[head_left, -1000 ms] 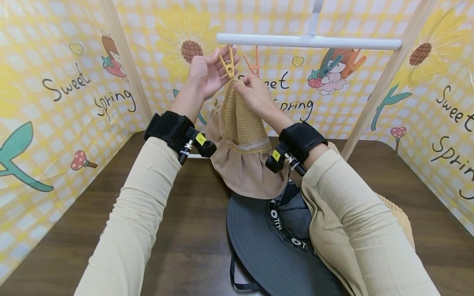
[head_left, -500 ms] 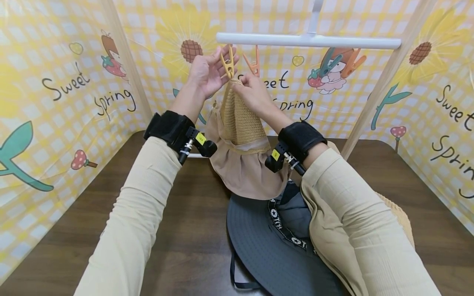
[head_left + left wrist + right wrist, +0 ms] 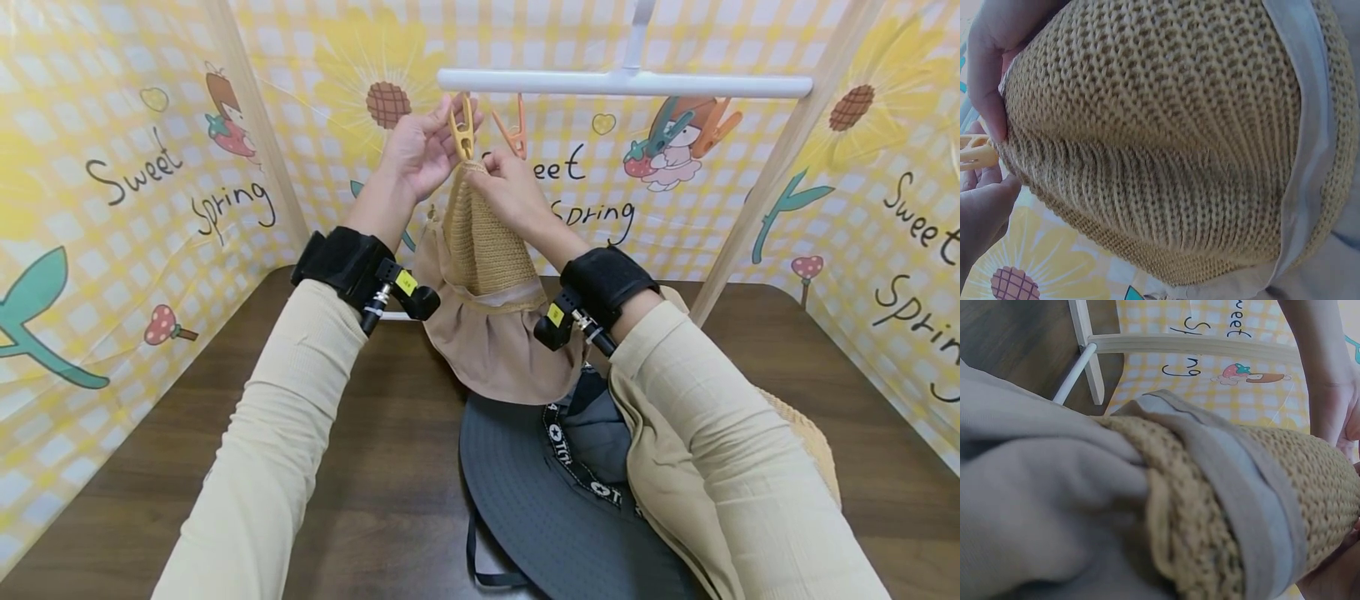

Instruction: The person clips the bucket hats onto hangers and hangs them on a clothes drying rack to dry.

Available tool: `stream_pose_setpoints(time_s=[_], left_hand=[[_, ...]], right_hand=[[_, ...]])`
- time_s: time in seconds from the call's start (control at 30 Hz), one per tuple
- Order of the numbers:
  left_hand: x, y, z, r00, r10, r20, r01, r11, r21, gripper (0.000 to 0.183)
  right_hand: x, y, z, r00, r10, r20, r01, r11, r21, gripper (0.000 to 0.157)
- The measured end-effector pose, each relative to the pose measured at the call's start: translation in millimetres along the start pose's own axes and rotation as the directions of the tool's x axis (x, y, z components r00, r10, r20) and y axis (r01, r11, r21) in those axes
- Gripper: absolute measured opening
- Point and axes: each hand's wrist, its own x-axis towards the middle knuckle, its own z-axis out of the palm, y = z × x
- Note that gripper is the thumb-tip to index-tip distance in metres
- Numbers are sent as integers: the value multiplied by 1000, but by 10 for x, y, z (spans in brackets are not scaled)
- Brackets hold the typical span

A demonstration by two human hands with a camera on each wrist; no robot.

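A straw hat with a knitted crown (image 3: 487, 242) and a beige cloth brim (image 3: 502, 358) hangs below the white bar. My right hand (image 3: 517, 192) pinches the gathered top of its crown. Just above, my left hand (image 3: 427, 150) holds a yellow clothespin (image 3: 464, 137) between thumb and fingers, its lower end at the crown's tip. Whether the clothespin bites the fabric cannot be told. In the left wrist view the crown (image 3: 1147, 125) fills most of the picture, with the clothespin (image 3: 975, 155) at its tip. The right wrist view shows the crown's inner band (image 3: 1235, 475).
An orange clothespin (image 3: 514, 129) hangs beside the yellow one from the white bar (image 3: 555, 81). Teal (image 3: 671, 129) and orange (image 3: 716, 133) clothespins hang farther right. A dark grey hat (image 3: 510, 483) and a beige hat (image 3: 667, 492) lie on the brown table (image 3: 375, 500). Wooden posts (image 3: 772, 175) flank the bar.
The yellow clothespin has turned slightly, and its handles look closer together between my left fingers. The hat's crown and my right hand have shifted a little left.
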Motion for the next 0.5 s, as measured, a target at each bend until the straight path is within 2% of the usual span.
stream_pose_setpoints(time_s=[0.27, 0.5], left_hand=[[-5, -17, 19, 1000, 14, 6, -14, 1000, 14, 21], [-5, -26, 29, 1000, 17, -2, -17, 999, 42, 21]], right_hand=[[-1, -12, 19, 1000, 16, 2, -16, 1000, -9, 16], [17, -15, 8, 1000, -1, -2, 1, 1000, 6, 15]])
